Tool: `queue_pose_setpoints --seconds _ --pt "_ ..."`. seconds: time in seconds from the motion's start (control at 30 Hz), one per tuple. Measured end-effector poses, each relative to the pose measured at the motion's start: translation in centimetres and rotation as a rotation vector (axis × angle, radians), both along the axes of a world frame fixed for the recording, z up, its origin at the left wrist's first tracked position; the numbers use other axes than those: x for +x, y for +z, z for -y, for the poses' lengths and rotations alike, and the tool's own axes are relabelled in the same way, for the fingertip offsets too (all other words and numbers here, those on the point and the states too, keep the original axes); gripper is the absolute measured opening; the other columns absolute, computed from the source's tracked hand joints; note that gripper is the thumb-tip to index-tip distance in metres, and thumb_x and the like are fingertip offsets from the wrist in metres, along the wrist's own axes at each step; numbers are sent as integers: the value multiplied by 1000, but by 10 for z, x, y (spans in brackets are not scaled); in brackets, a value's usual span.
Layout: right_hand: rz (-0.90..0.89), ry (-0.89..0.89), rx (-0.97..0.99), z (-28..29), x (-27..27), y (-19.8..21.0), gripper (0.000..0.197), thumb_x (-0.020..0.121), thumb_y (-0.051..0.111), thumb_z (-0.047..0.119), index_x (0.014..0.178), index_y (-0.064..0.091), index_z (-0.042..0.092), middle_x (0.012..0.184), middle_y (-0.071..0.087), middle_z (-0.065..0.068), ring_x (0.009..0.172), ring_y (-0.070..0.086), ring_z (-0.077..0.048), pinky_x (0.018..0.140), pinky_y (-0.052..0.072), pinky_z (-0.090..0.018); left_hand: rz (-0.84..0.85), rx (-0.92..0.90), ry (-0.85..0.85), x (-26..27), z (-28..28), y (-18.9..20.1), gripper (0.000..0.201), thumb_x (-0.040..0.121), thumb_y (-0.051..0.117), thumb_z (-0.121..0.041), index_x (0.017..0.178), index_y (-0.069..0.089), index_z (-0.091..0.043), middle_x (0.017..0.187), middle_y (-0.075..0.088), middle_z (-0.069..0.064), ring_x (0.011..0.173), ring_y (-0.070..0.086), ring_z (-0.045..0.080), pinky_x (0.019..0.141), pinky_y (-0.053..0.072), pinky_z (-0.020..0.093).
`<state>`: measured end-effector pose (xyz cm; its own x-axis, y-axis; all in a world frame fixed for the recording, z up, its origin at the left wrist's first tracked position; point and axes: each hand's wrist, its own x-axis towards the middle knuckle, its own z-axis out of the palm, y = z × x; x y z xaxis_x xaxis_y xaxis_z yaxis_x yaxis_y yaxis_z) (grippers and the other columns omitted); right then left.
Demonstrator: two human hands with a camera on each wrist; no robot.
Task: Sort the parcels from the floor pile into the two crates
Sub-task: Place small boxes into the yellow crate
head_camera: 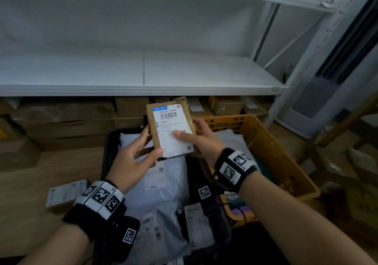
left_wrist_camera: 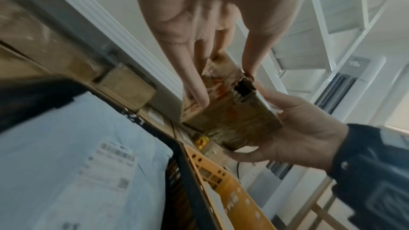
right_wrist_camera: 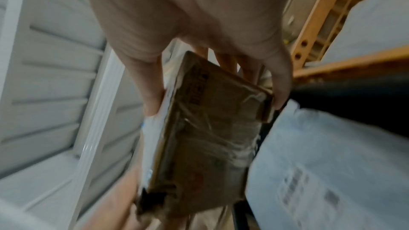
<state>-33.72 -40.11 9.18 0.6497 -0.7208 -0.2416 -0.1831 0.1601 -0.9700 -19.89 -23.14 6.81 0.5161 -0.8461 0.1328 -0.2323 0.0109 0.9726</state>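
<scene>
Two bare hands hold a flat brown cardboard parcel point(head_camera: 170, 128) up at the centre of the head view, its white shipping label point(head_camera: 172, 130) with a barcode facing the wearer. The left hand point(head_camera: 131, 158) grips the parcel's lower left corner, thumb on the front at about 7 o'clock of the box and fingers behind its left edge. The right hand point(head_camera: 199, 137) grips the right side, thumb lying flat across the label and fingers wrapped behind at 3 o'clock. In the left wrist view the parcel's point(left_wrist_camera: 230, 111) far corner looks torn and taped.

Directly below the parcel, at 6 o'clock, sits a black plastic crate point(head_camera: 109, 148) holding grey plastic mailer bags point(head_camera: 163, 181). Touching it at 3 o'clock stands an orange perforated plastic crate point(head_camera: 266, 142) with another pale mailer inside. A small white labelled box point(head_camera: 65, 193) lies on the wooden floor point(head_camera: 41, 172) at 8 o'clock. Behind, at 12 o'clock, a white metal shelf point(head_camera: 143, 70) spans the view, with brown cardboard boxes point(head_camera: 67, 117) stacked beneath it.
</scene>
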Motion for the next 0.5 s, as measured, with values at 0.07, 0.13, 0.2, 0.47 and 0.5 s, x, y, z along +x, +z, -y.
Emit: queue_pose_setpoints --seconds 0.07,0.13,0.2,0.47,0.5 --pt "6 -107 15 34 -32 13 79 62 94 35 129 52 34 105 75 0 76 76 -12 54 59 -27 26 50 -50 -15 21 -10 69 86 67 -30 147 36 -35 135 53 -22 118 56 -4 89 55 26" --pt "-11 -241 -3 71 -71 21 74 68 91 32 131 51 32 108 73 -3 74 76 -13 53 60 -30 91 137 -126 -28 42 -24 64 89 65 -26 147 38 -27 140 50 -15 125 51 -1 93 48 14" --pt "-17 -394 10 109 -113 20 73 72 89 32 134 51 27 111 74 -5 84 77 -21 70 63 -46 182 238 -198 -44 65 -36 62 92 63 -25 148 37 -21 145 46 -9 129 46 2 94 41 6" --pt "-306 -708 -55 193 -248 -39 85 68 91 26 140 46 25 105 68 3 77 72 -13 58 59 -31 764 698 -579 -129 170 -87 81 94 44 -56 155 4 -23 163 -7 -1 148 -17 17 120 -1 49" --pt "-394 -686 -75 198 -256 -49 86 66 92 25 139 46 26 107 67 3 76 69 -12 61 57 -31 870 759 -619 -134 177 -95 84 91 41 -63 155 4 -23 162 -9 0 147 -19 18 118 -8 53"
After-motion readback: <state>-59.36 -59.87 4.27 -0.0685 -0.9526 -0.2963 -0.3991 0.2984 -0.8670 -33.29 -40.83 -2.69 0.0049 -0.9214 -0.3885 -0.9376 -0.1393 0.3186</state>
